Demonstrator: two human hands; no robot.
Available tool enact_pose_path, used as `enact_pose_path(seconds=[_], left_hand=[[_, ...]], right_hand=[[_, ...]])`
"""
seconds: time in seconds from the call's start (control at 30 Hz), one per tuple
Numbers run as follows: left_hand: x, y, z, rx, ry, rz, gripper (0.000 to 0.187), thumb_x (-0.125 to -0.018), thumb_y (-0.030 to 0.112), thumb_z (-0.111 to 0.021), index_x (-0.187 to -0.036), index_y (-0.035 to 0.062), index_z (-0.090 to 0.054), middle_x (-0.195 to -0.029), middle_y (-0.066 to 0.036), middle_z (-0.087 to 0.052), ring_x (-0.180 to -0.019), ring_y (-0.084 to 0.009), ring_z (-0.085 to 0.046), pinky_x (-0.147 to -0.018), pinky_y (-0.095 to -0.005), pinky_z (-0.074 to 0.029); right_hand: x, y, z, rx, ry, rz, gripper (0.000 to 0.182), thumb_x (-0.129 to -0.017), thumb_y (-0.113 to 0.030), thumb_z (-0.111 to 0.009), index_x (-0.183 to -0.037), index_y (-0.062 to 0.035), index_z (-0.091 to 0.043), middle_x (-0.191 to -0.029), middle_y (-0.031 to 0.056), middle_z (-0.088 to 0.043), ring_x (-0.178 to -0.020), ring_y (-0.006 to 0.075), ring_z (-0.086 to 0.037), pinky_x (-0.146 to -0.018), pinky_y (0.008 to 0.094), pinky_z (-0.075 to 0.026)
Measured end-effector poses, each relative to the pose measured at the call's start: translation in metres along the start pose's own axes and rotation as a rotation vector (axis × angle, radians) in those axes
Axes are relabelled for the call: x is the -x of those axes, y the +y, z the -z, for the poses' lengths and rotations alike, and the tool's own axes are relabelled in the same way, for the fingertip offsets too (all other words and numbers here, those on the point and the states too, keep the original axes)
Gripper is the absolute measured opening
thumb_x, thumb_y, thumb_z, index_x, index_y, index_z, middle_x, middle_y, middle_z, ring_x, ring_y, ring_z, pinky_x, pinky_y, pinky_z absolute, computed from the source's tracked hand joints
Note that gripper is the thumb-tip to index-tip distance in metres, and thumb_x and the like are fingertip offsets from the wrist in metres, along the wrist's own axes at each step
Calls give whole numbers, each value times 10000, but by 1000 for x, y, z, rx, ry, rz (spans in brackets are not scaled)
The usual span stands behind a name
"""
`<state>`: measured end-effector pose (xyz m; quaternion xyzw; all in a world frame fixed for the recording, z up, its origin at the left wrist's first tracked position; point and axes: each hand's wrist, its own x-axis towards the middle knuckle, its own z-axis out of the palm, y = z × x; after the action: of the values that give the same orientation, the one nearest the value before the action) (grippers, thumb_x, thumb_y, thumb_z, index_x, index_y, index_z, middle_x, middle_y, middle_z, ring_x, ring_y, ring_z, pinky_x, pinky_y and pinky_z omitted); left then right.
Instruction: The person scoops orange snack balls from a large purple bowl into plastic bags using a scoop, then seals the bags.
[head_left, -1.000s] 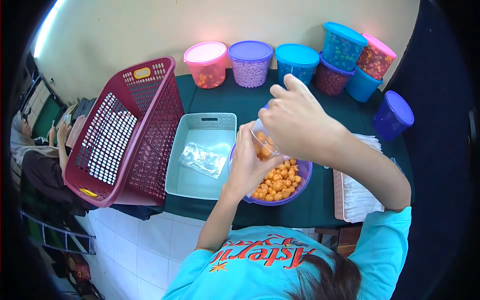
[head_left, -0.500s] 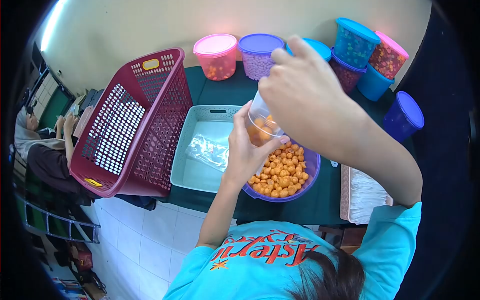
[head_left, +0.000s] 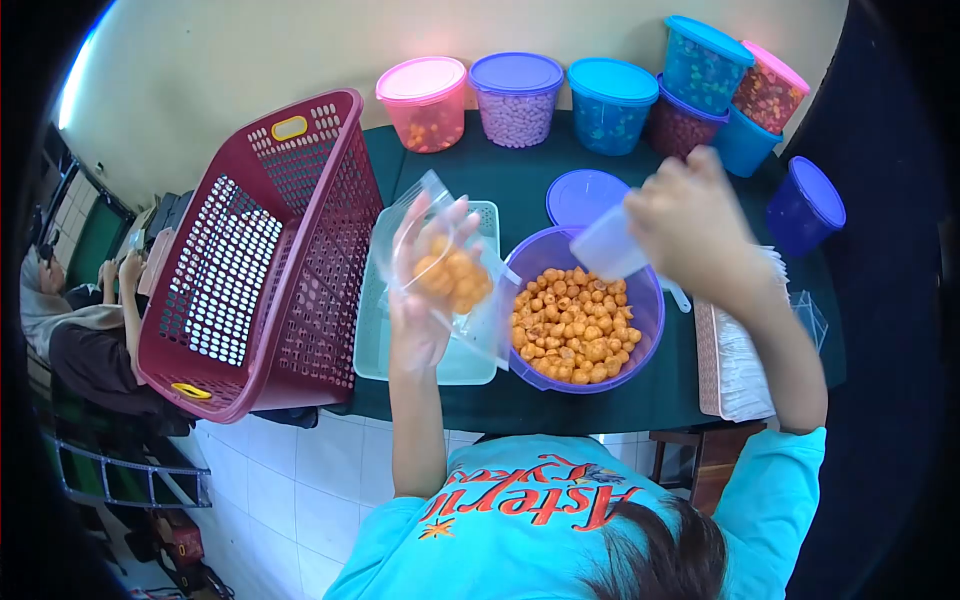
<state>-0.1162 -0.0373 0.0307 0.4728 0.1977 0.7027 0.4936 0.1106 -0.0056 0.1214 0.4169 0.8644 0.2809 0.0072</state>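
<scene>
Head view, from left to right: a dark red slotted plastic basket (head_left: pixel 255 250) leans tilted at the left of the table (head_left: pixel 500 200). Just right of it, over a pale grey tray (head_left: pixel 375 345), the left hand (head_left: pixel 425 290) holds up a clear, crinkly plastic bag (head_left: pixel 450 265) with a clump of round orange snack balls inside; its grip is clamped on the bag. At centre sits a purple round tub (head_left: pixel 650 310) of the same orange balls. Above its upper right rim the right hand (head_left: pixel 690 225) grips a small translucent cup (head_left: pixel 608 243), fingers closed around it. Lidded coloured tubs (head_left: pixel 515 95) line the upper edge.
</scene>
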Motion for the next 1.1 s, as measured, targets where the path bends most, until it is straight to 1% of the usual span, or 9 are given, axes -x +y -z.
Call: enact_pose_path(seconds=[0.03, 0.13, 0.17, 0.3, 0.6, 0.8, 0.93, 1.0, 1.1], left_hand=[[5, 1, 0, -50, 33, -18, 971, -642, 704, -488, -1297, 31, -242, -1230, -177, -412, -1133, -309, -407, -916, -442, -376], [26, -4, 36, 132, 77, 142, 935, -644, 703, -485, -1284, 52, -281, -1129, -152, -470, -991, -267, -480, -817, -422, -438], [31, 1, 35, 64, 179, 183, 860, -607, 721, -485, -1149, 63, -375, -1001, -141, -524, -851, -236, -551, -733, -389, -480], [45, -16, 53, 154, 218, 224, 908, -594, 765, -425, -1151, 49, -373, -876, -155, -553, -697, -232, -573, -710, -372, -476], [65, -13, 48, 170, 12, 395, 966, -686, 779, -270, -1313, 48, -193, -1183, -206, -439, -1076, -366, -454, -842, -479, -424], [84, -28, 41, 57, 26, 474, 940, -687, 768, -255, -1274, 35, -252, -1061, -214, -501, -882, -332, -572, -715, -442, -492], [95, -34, 41, -5, 18, 468, 836, -722, 709, -336, -1209, 29, -307, -1036, -204, -519, -853, -264, -595, -715, -357, -504], [98, -34, 37, -36, 44, 460, 842, -719, 714, -332, -1209, 29, -306, -1040, -206, -515, -863, -269, -592, -723, -361, -501], [103, -36, 25, -49, 131, 421, 891, -702, 746, -275, -1217, 20, -306, -1019, -200, -517, -845, -280, -591, -701, -370, -505]], right_hand=[[2, -11, -33, -38, -18, 24, 74, -727, -101, -519, -743, -85, -590, -692, 46, -568, -795, 182, -526, -805, 391, -319], [13, -36, -113, -59, 29, 40, 64, -710, -106, -527, -740, -97, -583, -723, 34, -565, -819, 175, -520, -817, 375, -318], [17, -42, -127, -61, 23, 35, 64, -710, -106, -527, -740, -97, -583, -723, 34, -565, -819, 175, -520, -817, 375, -318], [26, -43, -137, -237, -63, 1, 112, -696, -118, -548, -791, -97, -604, -756, 38, -584, -848, 179, -525, -868, 375, -308], [33, -42, -130, -479, -185, -27, 90, -745, -156, -550, -792, -88, -586, -722, 36, -579, -790, 185, -528, -778, 385, -325], [22, -70, -141, -396, 24, 18, 86, -747, -140, -537, -813, -91, -564, -803, 40, -580, -837, 186, -525, -786, 398, -327], [12, -62, -135, -501, -43, 141, 85, -743, -148, -535, -792, -93, -577, -762, 40, -585, -813, 194, -531, -763, 382, -322], [11, -49, -129, -615, -240, 190, 103, -747, -178, -538, -770, -90, -586, -723, 51, -583, -798, 203, -537, -737, 374, -313], [15, -52, -150, -743, -216, 184, 128, -760, -193, -528, -747, -79, -585, -698, 72, -578, -761, 223, -535, -704, 377, -297]])
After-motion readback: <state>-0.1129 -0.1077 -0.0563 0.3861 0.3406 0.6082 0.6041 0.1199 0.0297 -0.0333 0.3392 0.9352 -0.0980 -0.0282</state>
